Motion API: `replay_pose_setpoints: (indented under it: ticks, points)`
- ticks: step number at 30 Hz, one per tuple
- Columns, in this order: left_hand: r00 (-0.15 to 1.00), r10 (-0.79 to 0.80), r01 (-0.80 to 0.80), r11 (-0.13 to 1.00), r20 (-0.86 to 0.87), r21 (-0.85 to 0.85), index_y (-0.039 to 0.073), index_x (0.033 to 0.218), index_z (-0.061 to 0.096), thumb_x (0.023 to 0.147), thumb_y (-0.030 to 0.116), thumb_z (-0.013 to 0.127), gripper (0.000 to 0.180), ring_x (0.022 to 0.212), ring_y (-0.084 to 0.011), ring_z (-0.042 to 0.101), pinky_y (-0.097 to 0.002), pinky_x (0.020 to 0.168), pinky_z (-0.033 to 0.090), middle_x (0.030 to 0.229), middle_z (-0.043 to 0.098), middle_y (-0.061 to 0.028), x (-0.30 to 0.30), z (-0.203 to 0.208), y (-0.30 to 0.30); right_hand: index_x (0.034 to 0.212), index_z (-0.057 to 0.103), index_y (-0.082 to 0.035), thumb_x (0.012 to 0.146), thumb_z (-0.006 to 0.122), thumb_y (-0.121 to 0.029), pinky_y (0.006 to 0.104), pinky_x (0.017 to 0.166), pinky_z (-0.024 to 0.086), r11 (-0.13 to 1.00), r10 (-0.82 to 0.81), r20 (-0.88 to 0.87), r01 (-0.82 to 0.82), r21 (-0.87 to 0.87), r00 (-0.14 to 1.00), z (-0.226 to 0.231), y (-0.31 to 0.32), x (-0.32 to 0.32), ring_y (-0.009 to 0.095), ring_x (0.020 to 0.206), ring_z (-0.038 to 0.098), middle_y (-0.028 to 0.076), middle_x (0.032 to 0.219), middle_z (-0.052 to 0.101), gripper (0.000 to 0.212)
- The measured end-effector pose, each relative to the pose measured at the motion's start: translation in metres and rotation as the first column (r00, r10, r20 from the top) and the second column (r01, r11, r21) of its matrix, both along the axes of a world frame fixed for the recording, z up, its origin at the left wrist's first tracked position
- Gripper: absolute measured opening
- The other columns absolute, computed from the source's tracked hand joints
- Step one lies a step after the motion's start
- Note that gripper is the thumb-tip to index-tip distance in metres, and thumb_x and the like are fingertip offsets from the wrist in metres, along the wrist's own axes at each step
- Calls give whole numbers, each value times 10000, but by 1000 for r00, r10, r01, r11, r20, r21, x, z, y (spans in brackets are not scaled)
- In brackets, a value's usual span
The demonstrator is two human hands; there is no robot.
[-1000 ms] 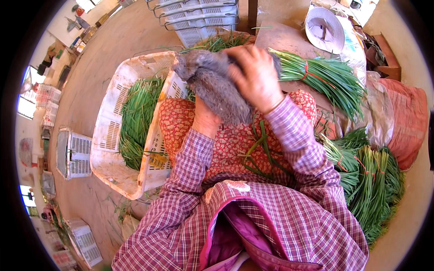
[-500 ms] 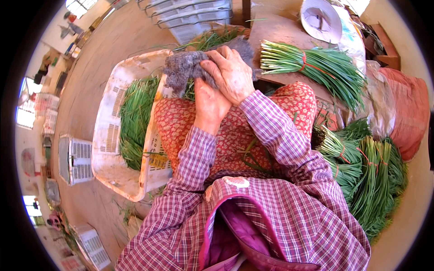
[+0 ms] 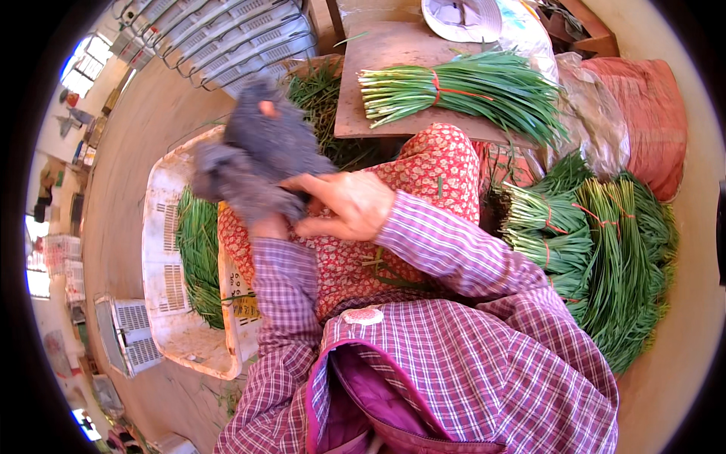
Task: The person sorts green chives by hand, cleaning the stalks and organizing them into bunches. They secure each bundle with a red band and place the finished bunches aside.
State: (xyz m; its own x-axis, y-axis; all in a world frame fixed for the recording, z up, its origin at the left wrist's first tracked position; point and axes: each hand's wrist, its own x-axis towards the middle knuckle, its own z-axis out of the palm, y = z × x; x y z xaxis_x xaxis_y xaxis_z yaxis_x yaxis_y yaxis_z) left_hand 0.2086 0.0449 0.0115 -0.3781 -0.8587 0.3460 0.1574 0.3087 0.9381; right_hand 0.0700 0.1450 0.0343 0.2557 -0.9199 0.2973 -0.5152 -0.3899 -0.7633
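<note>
My left hand (image 3: 268, 144) is inside a grey fuzzy glove (image 3: 253, 178), raised over my lap by the white crate. A bare fingertip shows near the glove's top; the other fingers are hidden and smeared by motion. My right hand (image 3: 344, 206) is bare and closed, its fingers pinching the glove's lower edge near my left wrist. On the low board (image 3: 352, 106) to the right lies a bundle of garlic chives (image 3: 473, 87) tied with a red band. More tied chive bundles (image 3: 605, 250) are heaped at my right side.
A dirty white plastic crate (image 3: 162, 227) holding loose green leaves (image 3: 198, 257) stands at my left. Stacked pale crates (image 3: 242, 38) rise beyond. A white hat (image 3: 465, 19) lies at the board's far end. An orange-red sack (image 3: 643, 113) and clear plastic sheeting (image 3: 586, 98) are at the right.
The grey glove, bunched between both hands before, now covers my left hand. My right hand has come down to its lower edge. The view has turned and shifted slightly.
</note>
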Motion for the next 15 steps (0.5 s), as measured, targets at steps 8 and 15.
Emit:
replay_pose_setpoints:
  ticks: [8, 15]
  points:
    - [920, 36, 117, 925, 391, -362, -6, 1270, 447, 890, 162, 481, 417, 1214, -300, 464, -428, 1050, 342, 1279, 507, -188, -65, 27, -42, 983, 694, -13, 904, 629, -207, 348, 726, 537, 874, -427, 148, 449, -188, 892, 22, 45, -137, 252, 795, 683, 149, 881, 702, 218]
    - [611, 300, 432, 649, 733, -626, -33, 1335, 394, 842, 82, 497, 517, 1292, -338, 406, -457, 1106, 273, 1342, 461, -229, -175, -3, -70, 1023, 686, -3, 923, 604, -152, 297, 721, 505, 692, -629, 338, 702, -169, 700, 8, 23, -174, 187, 789, 661, 122, 883, 693, 197]
